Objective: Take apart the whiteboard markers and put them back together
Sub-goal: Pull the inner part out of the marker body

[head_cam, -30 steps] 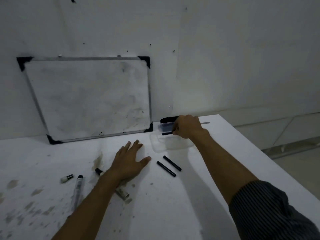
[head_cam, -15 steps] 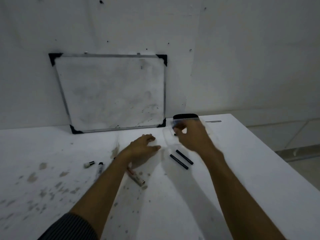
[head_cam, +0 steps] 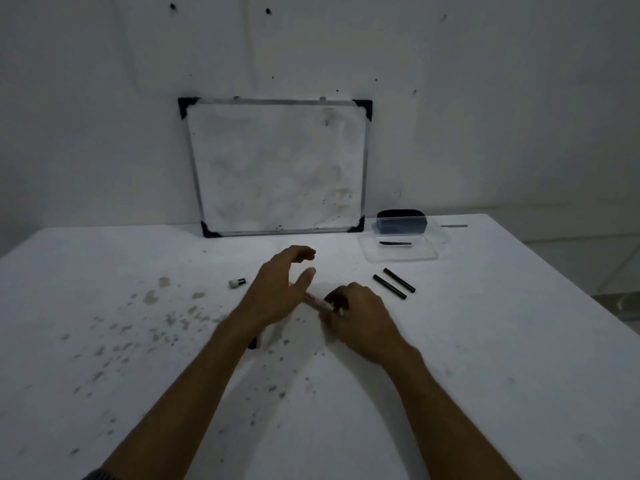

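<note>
A marker barrel [head_cam: 315, 301] with red print lies on the white table [head_cam: 485, 341] between my hands. My right hand [head_cam: 356, 317] has its fingers closed on the barrel's near end. My left hand [head_cam: 280, 289] hovers over the far end with fingers spread and holds nothing. Two black ink sticks [head_cam: 394, 285] lie side by side to the right. A small white cap piece with a black tip [head_cam: 237, 282] rests to the left. A dark marker end [head_cam: 252, 342] peeks out under my left forearm.
A small whiteboard [head_cam: 277, 168] leans on the wall at the back. To its right stands a clear plastic tray [head_cam: 429, 252] holding a thin dark piece [head_cam: 394, 243], with a dark eraser [head_cam: 401, 221] behind it. Grey ink smudges [head_cam: 152, 323] cover the table's left part.
My right hand left the tray and came back to the marker barrel, closing on it. My left hand lifted off the table and opened above the barrel. The camera view shifted left.
</note>
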`<state>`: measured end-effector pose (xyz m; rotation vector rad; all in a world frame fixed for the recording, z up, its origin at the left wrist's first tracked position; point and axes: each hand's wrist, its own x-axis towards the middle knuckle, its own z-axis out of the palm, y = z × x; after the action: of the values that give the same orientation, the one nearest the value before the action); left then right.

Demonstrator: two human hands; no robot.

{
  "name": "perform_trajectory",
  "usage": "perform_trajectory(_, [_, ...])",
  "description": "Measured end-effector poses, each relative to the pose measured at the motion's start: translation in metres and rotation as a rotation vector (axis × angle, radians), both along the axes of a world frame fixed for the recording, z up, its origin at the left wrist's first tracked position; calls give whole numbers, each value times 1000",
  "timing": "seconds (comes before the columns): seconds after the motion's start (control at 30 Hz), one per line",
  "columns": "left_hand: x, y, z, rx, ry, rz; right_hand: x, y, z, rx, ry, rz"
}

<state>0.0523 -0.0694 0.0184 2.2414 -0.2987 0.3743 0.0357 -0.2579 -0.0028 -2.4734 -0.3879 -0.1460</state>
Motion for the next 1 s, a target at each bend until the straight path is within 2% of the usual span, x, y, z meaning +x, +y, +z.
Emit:
perform_trajectory(0.07, [-16, -3, -14, 48, -156, 0, 0, -5, -2, 94, -12, -31])
perform_trajectory(0.17, [-26, -14, -27, 236, -347, -48, 0, -14, 2, 192, 11, -49])
perform_trajectory(0.47, [-27, -23, -33, 350, -413, -28, 0, -48, 15, 264, 89, 59])
perform_trajectory(0.6, [-32, -26, -35, 306, -338, 12, 0, -50, 12, 276, -4, -25])
perform_trajectory(0.73, [-33, -30, -40, 72, -240, -13, 8, -64, 8, 269, -144, -338])
perform_trajectory(0.8, [-34, -32, -41, -9, -163, -25, 13, -72, 4, 200, -198, -427])
perform_trajectory(1.0, [-34, -31, -43, -159, 88, -44, 20, -74, -14, -21, -212, -487])
